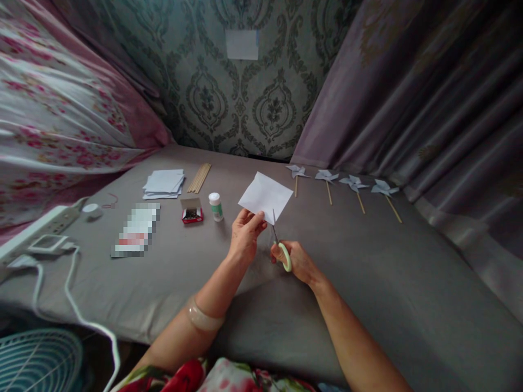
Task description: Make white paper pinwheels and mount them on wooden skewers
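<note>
A square white sheet of paper [266,195] is pinched at its lower left edge by my left hand [245,233], thumb on top. My right hand [297,260] grips scissors [285,257] with pale green handles, fingers wrapped round the loops. One scissor blade lies over the paper near its bottom corner, pointing up into the sheet; the other blade is hidden. Both hands are held above the grey bed surface [359,305]. A small white bottle [216,208] with a green label stands left of the paper. Beside it is an open red box [192,212] of small dark metal pieces.
At the back left lie a stack of white paper [164,183] and several wooden sticks [199,178]. Several paper pinwheels [354,183] on sticks line the back right. A power strip [51,226] with white cables [73,294] and a blurred flat item [137,230] are left.
</note>
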Motion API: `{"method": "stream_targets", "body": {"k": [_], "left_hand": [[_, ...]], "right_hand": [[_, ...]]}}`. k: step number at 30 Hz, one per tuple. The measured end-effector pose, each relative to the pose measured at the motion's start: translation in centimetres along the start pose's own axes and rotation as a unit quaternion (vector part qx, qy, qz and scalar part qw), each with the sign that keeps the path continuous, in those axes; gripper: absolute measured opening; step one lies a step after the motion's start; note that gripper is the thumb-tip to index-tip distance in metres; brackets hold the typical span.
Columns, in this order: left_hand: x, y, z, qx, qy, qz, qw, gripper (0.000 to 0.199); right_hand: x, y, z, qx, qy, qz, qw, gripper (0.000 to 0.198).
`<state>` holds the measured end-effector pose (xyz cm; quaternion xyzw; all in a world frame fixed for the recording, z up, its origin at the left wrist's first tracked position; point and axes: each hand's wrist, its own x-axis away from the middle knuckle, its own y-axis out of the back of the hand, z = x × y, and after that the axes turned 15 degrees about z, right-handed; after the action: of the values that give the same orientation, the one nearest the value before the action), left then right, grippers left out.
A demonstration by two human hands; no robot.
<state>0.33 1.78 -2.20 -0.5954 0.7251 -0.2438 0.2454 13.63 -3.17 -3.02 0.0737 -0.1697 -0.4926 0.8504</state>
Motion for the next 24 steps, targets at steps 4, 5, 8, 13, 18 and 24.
{"method": "stream_targets", "body": {"k": [4, 5, 8, 13, 18, 24], "left_hand": [[0.02, 0.07, 0.04, -0.001, -0.002, -0.001, 1.000, 0.035], [0.02, 0.07, 0.04, -0.001, -0.002, -0.001, 1.000, 0.034], [0.04, 0.03, 0.03, 0.000, -0.002, -0.001, 1.000, 0.033], [0.05, -0.03, 0.03, -0.002, 0.000, -0.006, 1.000, 0.033], [0.12, -0.12, -0.05, 0.000, 0.002, -0.010, 1.000, 0.034], [0.03, 0.01, -0.06, -0.004, 0.000, -0.011, 1.000, 0.034]], "right_hand": [[-0.14, -0.11, -0.45, -0.016, -0.002, -0.008, 1.000, 0.064], [-0.16, -0.13, -0.55, -0.019, -0.003, -0.010, 1.000, 0.063], [-0.17, -0.19, -0.63, -0.019, -0.008, -0.015, 1.000, 0.062], [-0.15, -0.24, -0.37, -0.016, -0.016, -0.026, 0.999, 0.061], [-0.19, -0.26, -0.45, -0.019, -0.013, -0.031, 0.999, 0.055], [-0.18, -0.28, -0.31, -0.020, -0.021, -0.039, 0.999, 0.053]]}}
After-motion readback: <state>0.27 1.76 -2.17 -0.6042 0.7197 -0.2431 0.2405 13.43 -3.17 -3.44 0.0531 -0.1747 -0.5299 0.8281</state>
